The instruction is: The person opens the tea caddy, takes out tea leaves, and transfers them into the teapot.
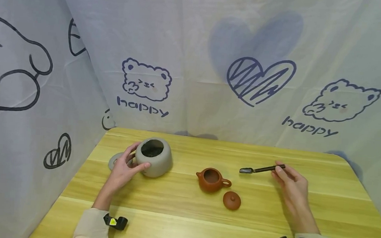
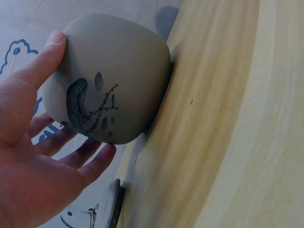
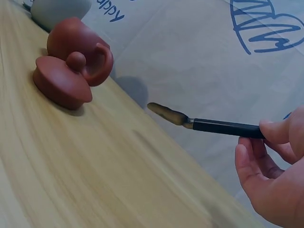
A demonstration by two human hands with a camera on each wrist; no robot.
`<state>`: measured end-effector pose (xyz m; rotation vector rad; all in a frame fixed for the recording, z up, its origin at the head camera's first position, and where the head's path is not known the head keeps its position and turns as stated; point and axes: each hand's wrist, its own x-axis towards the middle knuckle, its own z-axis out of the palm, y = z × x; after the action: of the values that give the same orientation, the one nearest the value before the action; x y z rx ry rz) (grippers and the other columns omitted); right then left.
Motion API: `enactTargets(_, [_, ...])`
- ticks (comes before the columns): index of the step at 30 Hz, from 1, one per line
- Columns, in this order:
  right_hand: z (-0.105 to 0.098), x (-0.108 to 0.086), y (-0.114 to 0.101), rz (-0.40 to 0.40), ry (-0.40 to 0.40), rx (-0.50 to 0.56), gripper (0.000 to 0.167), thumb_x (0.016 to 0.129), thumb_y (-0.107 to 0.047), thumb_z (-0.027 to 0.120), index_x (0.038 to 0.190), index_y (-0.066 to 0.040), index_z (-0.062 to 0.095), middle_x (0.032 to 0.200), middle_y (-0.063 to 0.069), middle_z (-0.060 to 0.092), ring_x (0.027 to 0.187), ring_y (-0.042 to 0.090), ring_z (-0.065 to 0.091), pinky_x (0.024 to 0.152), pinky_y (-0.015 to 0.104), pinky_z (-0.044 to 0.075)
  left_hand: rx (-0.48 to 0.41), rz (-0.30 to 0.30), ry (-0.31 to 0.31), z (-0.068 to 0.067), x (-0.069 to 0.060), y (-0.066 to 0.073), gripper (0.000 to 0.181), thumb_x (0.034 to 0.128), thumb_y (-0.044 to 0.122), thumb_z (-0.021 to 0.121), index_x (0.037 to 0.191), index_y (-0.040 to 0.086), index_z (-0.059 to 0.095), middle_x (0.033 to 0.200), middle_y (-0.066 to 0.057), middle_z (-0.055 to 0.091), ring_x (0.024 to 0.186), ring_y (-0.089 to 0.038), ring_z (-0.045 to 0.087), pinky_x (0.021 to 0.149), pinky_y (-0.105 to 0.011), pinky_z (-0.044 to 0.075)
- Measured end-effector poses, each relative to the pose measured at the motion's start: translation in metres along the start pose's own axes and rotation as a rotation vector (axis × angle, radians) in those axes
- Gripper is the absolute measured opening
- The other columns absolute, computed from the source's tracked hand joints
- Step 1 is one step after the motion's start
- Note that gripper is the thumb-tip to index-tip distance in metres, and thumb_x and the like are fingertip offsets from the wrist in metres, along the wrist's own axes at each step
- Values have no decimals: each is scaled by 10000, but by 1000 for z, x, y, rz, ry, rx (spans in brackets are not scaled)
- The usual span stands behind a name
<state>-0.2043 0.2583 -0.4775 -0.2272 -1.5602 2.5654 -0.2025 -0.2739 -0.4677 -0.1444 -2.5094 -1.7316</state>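
Since the tea caddy [image 1: 158, 165] near the table's [image 1: 177, 214] far-left corner looks brittle, its belly [image 2: 121, 66] suits the gripping left hand [image 1: 124, 170], while the right hand [image 1: 293, 187] pinches a light-looking tea scoop [image 1: 262, 169].

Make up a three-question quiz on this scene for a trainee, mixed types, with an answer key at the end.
1. Multiple choice: where is the lid of the brown teapot?
A. On the teapot
B. Beside the teapot
C. Inside the teapot

2. True or false: the right hand holds the dark scoop.

3. Fill in the blank: the left hand holds a rounded, open-topped grey ____.

Key:
1. B
2. True
3. jar
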Motion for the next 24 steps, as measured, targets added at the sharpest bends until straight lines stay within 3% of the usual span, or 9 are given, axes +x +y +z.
enactTargets(6, [11, -1, -3, -60, -2, -80, 367, 946, -37, 725, 1303, 28, 676, 1102, -6, 739, 918, 120, 741, 867, 257, 585, -8, -3, 1, 0, 0, -1, 859, 888, 237, 840, 1592, 169, 353, 1613, -108, 358, 1463, -401, 358, 1172, -559, 349])
enactTargets(14, [29, -1, -5, -119, -37, -9, 322, 949, 12, 701, 1263, 79, 673, 1131, 46, 726, 964, 153, 740, 907, 293, 567, 1, 3, 7, 1, -1, -2, 865, 888, 235, 840, 1594, 153, 346, 1612, -112, 360, 1460, -406, 362, 1170, -569, 347])
enactTargets(21, [48, -1, -9, -150, -69, -29, 303, 974, -45, 691, 1257, 59, 670, 1045, 74, 741, 952, 193, 756, 893, 342, 579, -11, 15, 11, 1, -2, -3, 865, 892, 212, 835, 1599, 149, 340, 1611, -108, 361, 1461, -406, 360, 1170, -585, 335])
enactTargets(24, [55, 0, -7, -175, -68, -53, 375, 984, -62, 680, 1311, 108, 611, 1030, 77, 737, 946, 189, 754, 902, 342, 575, -11, 19, 10, 1, -2, -3, 872, 892, 208, 835, 1602, 143, 333, 1612, -113, 359, 1461, -408, 358, 1169, -589, 335])
